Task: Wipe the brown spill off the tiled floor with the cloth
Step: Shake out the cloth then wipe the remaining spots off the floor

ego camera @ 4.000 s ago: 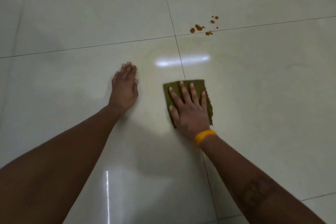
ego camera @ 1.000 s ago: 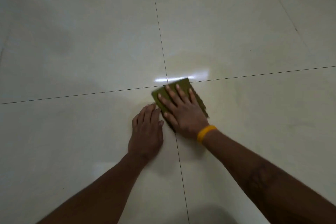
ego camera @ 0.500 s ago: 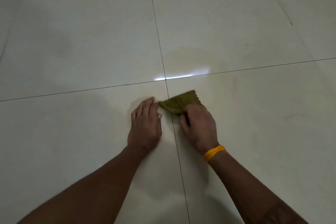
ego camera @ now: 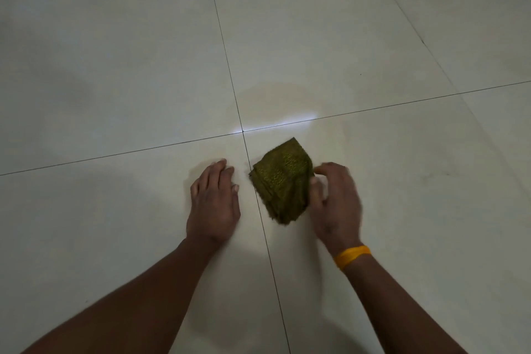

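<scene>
A: Head view, nearest first: two bare forearms come in from the bottom edge. Left hand (ego camera: 214, 201) lies flat on the tiled floor (ego camera: 115, 95), fingers straight and together, holding nothing. An orange wristband (ego camera: 352, 256) sits on the other wrist.

B: And the right hand (ego camera: 334, 201)?

A: Blurred. Fingers curled at the right edge of the folded olive-green cloth (ego camera: 283, 181), touching it; looks like a pinch on that edge, though the blur keeps me from swearing to it.

B: Where does the cloth lie?

A: On the floor between the two hands, just right of the grout line (ego camera: 260, 210) running away from the person. Long axis runs near-to-far, slightly tilted. Right hand touches it; left hand is just beside but apart, across the line.

B: Any spill?

A: No brown spots visible. Farther out, past the grout crossing and a bright glare, a faint smeared patch (ego camera: 275, 95) lies ahead of the cloth. My judgement: any further pass goes forward, right hand leading.
</scene>
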